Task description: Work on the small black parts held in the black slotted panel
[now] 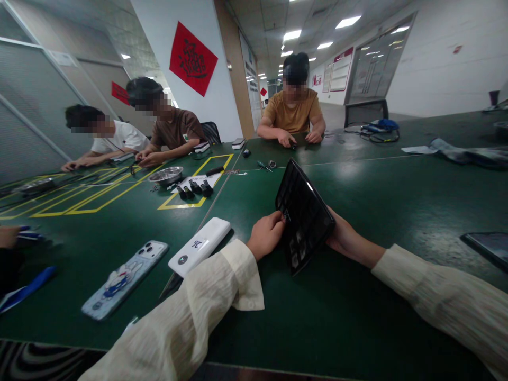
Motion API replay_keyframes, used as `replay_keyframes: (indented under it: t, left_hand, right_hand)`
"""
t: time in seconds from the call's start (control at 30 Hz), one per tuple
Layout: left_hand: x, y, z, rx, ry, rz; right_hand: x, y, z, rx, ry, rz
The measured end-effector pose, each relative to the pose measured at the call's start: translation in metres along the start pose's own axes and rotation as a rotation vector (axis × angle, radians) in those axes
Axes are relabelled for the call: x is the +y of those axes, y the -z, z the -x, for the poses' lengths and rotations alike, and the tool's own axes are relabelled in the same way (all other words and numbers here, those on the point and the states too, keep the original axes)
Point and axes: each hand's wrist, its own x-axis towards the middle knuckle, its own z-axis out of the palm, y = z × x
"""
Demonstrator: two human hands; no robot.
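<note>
A black, flat, tablet-like device (304,222) with a glossy dark face stands tilted above the green table in front of me. My right hand (342,236) holds it by the right edge, with most of the fingers hidden behind it. Against its left side rests my left hand (266,234), fingers curled in and fingertips touching the face. Whether those fingertips pinch anything is hidden. Left of that hand lies a white power bank (200,246) marked 26. A phone in a pale cartoon case (125,280) lies farther left.
Across the green table (246,193) stand a metal bowl (166,175) and several black cylindrical parts (194,189). One person (293,108) sits opposite; two more (172,127) work at left. Another dark device (488,247) lies at right, near a cloth (464,153).
</note>
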Motion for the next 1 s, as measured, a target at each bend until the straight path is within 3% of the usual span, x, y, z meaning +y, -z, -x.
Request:
replay_keyframes:
  t: [0.23, 0.47, 0.57, 0.73, 1.0]
  left_hand:
    - [-0.002, -0.004, -0.001, 0.044, 0.022, 0.049]
    - [-0.002, -0.003, -0.002, 0.003, 0.009, 0.064]
    - [-0.001, -0.002, -0.001, 0.027, 0.020, 0.045]
    - [0.000, -0.001, -0.001, 0.063, -0.019, 0.069]
    - [-0.001, 0.000, 0.001, 0.094, -0.047, 0.101]
  right_hand:
    - [-0.002, -0.003, 0.001, 0.002, -0.020, -0.026]
    - [-0.005, -0.004, 0.007, -0.048, 0.000, -0.048]
    - [-0.003, -0.004, 0.009, -0.071, 0.059, 0.040]
    - [0.004, -0.002, 0.008, -0.002, 0.186, 0.292]
    - [0.004, -0.001, 0.010, 0.019, 0.230, 0.406]
